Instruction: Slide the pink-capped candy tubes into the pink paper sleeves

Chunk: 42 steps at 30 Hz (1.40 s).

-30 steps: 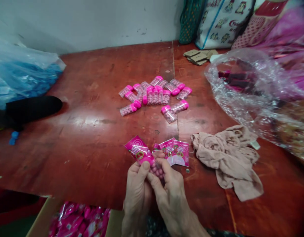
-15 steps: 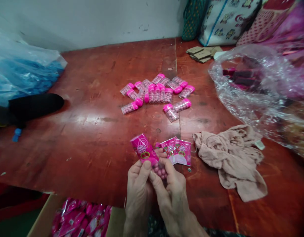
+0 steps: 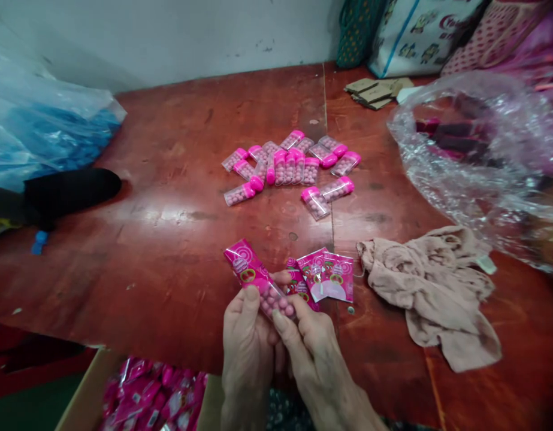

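A red-brown surface (image 3: 177, 239) is running back to a pale wall (image 3: 190, 42), with capped tubes (image 3: 283, 169) lying mid-way in a loose cluster. Near the front edge, the left hand (image 3: 245, 335) is holding a pink packet (image 3: 247, 266) — fingers pinching its middle — while the right hand's (image 3: 314, 341) fingers are gripping the clear end, where balls (image 3: 276, 301) are showing. It is probably weighing little; the film is likely feeling soft and slick — the ball-filled end firmer, seeming the surer hold.

At lower centre, the right hand (image 3: 316, 338) partly covers one end of the pink packet (image 3: 250, 270). The bottom edge crops the cardboard box (image 3: 84, 389), lower left.
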Each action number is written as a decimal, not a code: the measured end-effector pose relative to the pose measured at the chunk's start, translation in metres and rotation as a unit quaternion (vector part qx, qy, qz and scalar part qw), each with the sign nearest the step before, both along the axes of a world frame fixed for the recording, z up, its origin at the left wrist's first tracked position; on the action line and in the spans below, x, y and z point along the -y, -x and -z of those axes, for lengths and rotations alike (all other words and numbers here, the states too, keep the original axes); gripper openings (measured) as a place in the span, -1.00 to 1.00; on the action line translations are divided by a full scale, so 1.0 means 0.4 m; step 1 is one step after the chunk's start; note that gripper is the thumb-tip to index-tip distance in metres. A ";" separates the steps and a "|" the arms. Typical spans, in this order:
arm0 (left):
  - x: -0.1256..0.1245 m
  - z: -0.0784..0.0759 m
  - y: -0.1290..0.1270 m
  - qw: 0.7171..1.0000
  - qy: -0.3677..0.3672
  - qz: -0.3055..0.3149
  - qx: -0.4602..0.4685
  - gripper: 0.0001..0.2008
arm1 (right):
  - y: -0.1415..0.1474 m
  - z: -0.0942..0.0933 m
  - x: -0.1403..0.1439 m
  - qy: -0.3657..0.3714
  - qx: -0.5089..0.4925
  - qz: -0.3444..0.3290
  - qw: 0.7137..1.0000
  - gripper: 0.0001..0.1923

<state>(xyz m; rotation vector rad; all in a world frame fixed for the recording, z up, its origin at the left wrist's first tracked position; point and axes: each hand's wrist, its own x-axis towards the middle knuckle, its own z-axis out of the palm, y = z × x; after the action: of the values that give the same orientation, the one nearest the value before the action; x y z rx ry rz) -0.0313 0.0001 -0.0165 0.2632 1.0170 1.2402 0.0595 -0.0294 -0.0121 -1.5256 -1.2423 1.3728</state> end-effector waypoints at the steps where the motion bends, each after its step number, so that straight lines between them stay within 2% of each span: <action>1: 0.003 0.000 -0.003 1.000 0.013 0.006 0.007 -0.79 | 0.005 0.002 0.005 -0.006 0.007 0.010 1.000 -0.69; 4: 0.008 -0.005 -0.005 0.999 0.031 0.017 0.035 -0.77 | 0.016 0.010 0.013 -0.028 0.023 0.025 0.999 -0.67; 8: 0.003 -0.013 0.004 0.997 0.033 -0.007 0.066 -0.70 | 0.022 0.020 0.012 -0.042 0.030 0.003 0.999 -0.63; 12: 0.003 -0.010 0.003 0.999 0.030 -0.013 0.037 -0.69 | 0.020 0.030 0.020 -0.057 0.076 -0.016 0.995 -0.64; 15: 0.010 -0.014 -0.010 1.000 -0.005 0.012 -0.009 -0.77 | 0.025 0.035 0.044 -0.071 0.126 0.016 0.989 -0.63; 18: 0.017 -0.028 -0.025 0.997 0.006 0.068 -0.025 -0.82 | 0.035 0.028 0.067 -0.072 0.163 0.059 0.982 -0.57; 19: 0.019 -0.032 -0.029 0.997 0.014 0.070 -0.023 -0.83 | 0.037 0.023 0.070 -0.070 0.173 0.067 0.980 -0.55; 21: 0.021 -0.038 -0.031 0.999 0.032 0.034 -0.016 -0.81 | 0.037 0.014 0.069 -0.075 0.187 0.070 0.977 -0.53; 23: 0.020 -0.040 -0.026 0.998 0.051 -0.012 -0.016 -0.80 | 0.030 0.010 0.063 -0.092 0.203 0.058 0.973 -0.53; 25: 0.016 -0.039 -0.015 0.997 0.063 -0.038 -0.020 -0.81 | 0.017 0.014 0.056 -0.121 0.224 0.018 0.967 -0.53; 30: 0.007 -0.026 0.004 0.995 0.077 -0.052 -0.029 -0.82 | -0.013 0.035 0.055 -0.172 0.244 -0.083 0.951 -0.61; 37: 0.008 0.004 0.007 0.994 0.086 -0.059 -0.036 -0.77 | -0.011 0.038 0.054 -0.170 0.234 -0.116 0.950 -0.63; 42: 0.002 0.010 0.000 0.995 0.075 -0.055 -0.042 -0.68 | -0.016 0.033 0.042 -0.144 0.210 -0.107 0.961 -0.63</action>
<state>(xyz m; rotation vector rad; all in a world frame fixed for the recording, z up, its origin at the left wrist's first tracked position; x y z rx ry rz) -0.0313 -0.0008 -0.0206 0.1458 1.2043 1.2534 0.0659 -0.0462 -0.0251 -1.5521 -1.8287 0.9610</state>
